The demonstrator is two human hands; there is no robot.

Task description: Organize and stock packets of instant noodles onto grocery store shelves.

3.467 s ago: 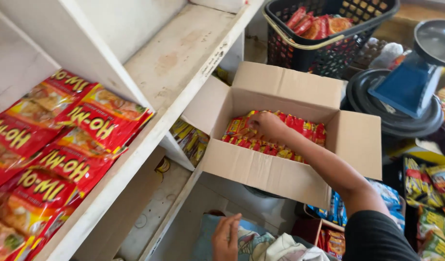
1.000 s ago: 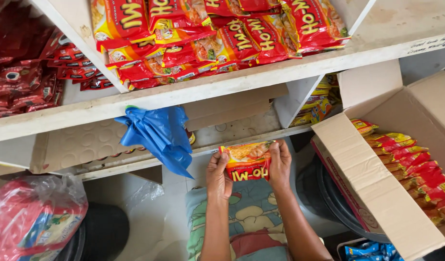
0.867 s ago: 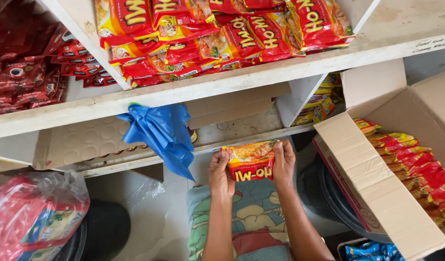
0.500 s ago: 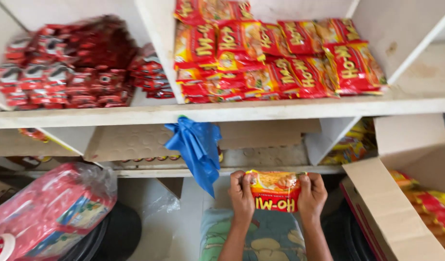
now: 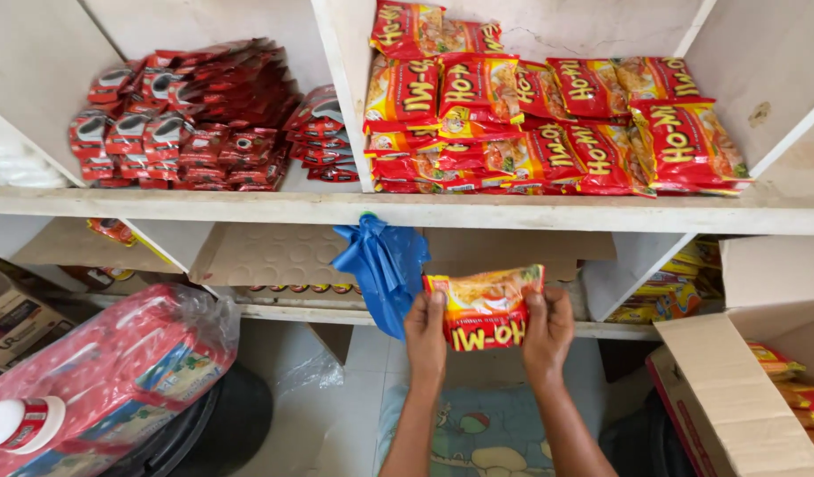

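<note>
At the near left a shrink-wrapped pack of red and pink cartons (image 5: 98, 380) lies tilted, with a white cap showing at its lower corner, and a brown cardboard box (image 5: 14, 322) sits just behind it at the left edge. Above, on the white shelf (image 5: 248, 205), dark red snack packets (image 5: 190, 119) are piled in the left compartment. A white upright divider (image 5: 343, 79) parts them from the stacked red and yellow noodle packets (image 5: 548, 124) filling the right compartment.

Below the shelf edge, near the middle, a blue plastic bag (image 5: 380, 265) hangs down. Just right of it the left hand (image 5: 425, 331) grips the left edge of a small stack of noodle packets (image 5: 486, 305), thumb on the front and fingers (image 5: 435, 305) curled behind, pinching it. The right hand (image 5: 548, 327) pinches the right edge in the same way. The stack is held level in the air, printed side upside down, in front of the lower shelf opening and below the full compartment, touching nothing but the two hands.

Farther right, more yellow packets (image 5: 668, 296) lie in the lower compartment. At the near right stands an open cardboard carton (image 5: 734, 397) with a row of the same noodle packets inside along its right side.
</note>
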